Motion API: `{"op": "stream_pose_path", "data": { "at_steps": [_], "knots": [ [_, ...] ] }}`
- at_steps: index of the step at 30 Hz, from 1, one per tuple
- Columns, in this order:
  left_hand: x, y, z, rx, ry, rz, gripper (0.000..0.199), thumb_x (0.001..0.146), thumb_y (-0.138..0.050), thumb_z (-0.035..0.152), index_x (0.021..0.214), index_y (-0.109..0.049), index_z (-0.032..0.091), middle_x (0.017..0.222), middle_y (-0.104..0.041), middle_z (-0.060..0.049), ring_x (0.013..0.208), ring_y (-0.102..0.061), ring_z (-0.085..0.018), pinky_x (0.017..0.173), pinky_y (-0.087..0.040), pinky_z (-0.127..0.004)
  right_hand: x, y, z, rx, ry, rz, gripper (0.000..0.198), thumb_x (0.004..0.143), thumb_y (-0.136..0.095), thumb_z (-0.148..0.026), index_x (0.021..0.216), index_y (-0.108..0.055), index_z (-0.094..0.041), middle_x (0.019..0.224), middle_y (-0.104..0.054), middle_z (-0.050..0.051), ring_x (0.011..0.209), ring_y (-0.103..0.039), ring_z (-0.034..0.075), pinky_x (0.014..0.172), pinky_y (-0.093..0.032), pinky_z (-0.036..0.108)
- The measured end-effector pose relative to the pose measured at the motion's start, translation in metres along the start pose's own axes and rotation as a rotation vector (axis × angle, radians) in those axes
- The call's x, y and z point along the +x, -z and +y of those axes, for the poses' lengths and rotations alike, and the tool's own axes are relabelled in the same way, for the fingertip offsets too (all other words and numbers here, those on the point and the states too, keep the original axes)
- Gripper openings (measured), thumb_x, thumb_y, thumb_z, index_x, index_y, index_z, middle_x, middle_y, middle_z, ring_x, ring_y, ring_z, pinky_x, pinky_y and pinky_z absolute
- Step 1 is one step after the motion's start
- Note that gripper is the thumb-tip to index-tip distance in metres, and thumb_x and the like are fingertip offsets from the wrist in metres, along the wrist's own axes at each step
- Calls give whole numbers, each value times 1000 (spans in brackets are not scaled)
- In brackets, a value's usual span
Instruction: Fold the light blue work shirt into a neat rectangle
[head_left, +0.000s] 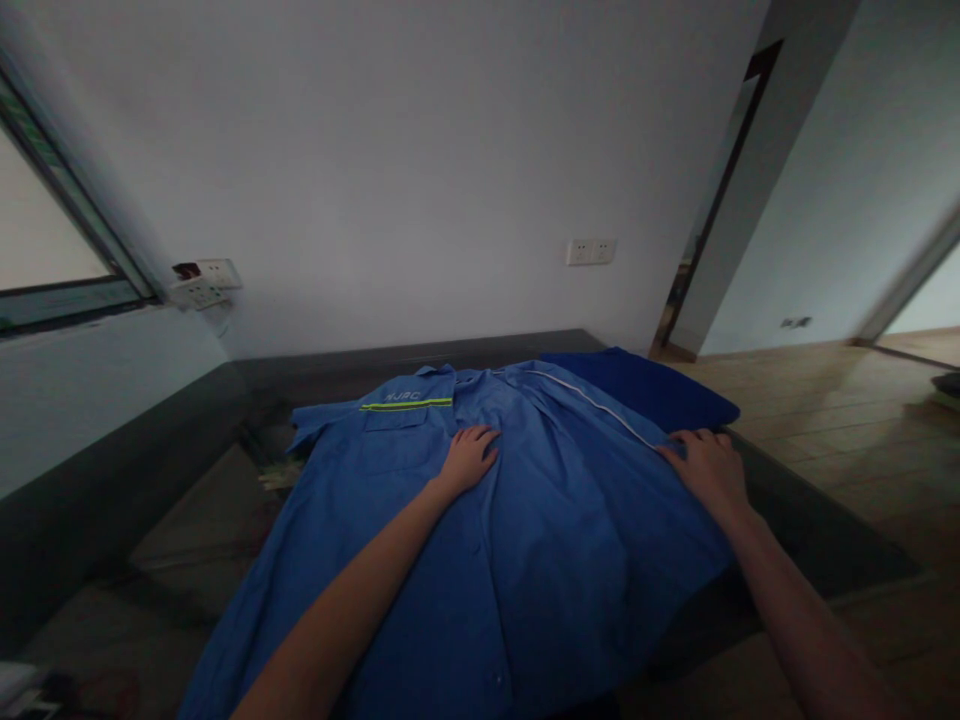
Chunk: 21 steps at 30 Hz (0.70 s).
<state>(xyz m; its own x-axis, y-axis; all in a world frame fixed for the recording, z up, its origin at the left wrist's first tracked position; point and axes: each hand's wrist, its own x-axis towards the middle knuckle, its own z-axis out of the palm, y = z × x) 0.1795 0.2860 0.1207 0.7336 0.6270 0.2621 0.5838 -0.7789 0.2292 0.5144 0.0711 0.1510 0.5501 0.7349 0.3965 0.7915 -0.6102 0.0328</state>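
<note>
A blue work shirt (420,530) lies front up on a dark glossy table, with a yellow-green stripe and pale letters above its chest pocket. My left hand (471,455) rests on the button placket near the collar, its fingers loosely spread over the cloth. At the shirt's right edge, my right hand (709,465) grips the fabric, thumb toward the white piping and fingers curled over the border. Folds run down the right half of the front between both hands. The right fingertips are partly hidden.
A darker blue cloth (645,380) lies at the table's back right corner, partly beneath the shirt. The dark table (817,515) meets a wall with sockets (591,252) behind it. A power adapter (199,292) sticks out at the left. Tiled floor (810,400) extends to the right.
</note>
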Motion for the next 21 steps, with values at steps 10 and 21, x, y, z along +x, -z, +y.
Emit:
{"op": "stream_pose_path", "data": {
  "at_steps": [10,21],
  "knots": [
    [0,-2,-3,50,-22,-71,43,95,-37,39,136,-45,31,146,-43,-3,136,-35,-22,112,-22,-51,15,-12,6,112,-6,-139,35,84,-52,-45,98,-69,-17,109,-58,16,103,-49,35,80,-42,44],
    [1,-4,-8,7,-30,-35,43,95,-38,40,136,-46,31,146,-42,-5,135,-36,-24,111,-24,-51,70,26,30,547,-36,33,30,94,-39,-34,103,-55,-10,96,-62,16,80,-55,19,72,-39,28]
  ]
}}
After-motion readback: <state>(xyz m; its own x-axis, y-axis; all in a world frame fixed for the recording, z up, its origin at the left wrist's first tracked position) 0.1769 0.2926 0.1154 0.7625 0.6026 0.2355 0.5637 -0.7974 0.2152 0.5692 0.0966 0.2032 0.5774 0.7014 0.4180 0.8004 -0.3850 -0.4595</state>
